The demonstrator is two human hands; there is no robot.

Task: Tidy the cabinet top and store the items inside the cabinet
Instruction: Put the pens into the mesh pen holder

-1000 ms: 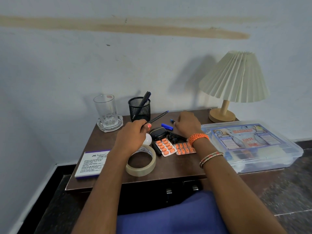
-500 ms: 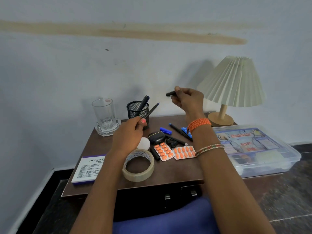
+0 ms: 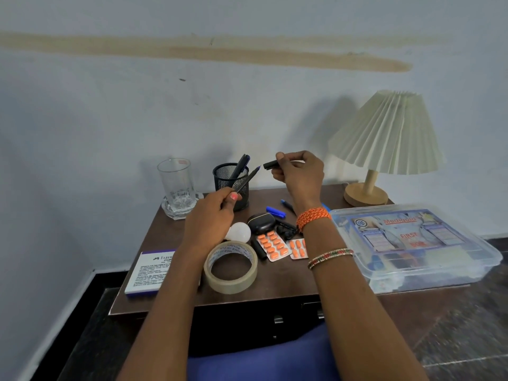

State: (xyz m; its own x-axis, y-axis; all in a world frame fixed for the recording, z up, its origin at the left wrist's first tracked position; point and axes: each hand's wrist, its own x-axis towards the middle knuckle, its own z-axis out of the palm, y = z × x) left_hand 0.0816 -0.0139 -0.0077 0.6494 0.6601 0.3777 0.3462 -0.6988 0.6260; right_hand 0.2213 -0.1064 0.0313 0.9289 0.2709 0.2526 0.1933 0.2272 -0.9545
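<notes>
Left hand pinches a black pen by its lower barrel, blue tip angled up and right, in front of the mesh pen holder. Right hand, raised above the cabinet top, pinches a black cap just right of the tip, not touching. On the top: tape roll, pill strips, bulb, first-aid box at right.

Dark brown cabinet top against the wall, bearing a glass on its coaster, mesh pen holder, lamp, first-aid box, tape roll, white bulb, two orange pill strips, stamp-pad box, loose pens, black case
</notes>
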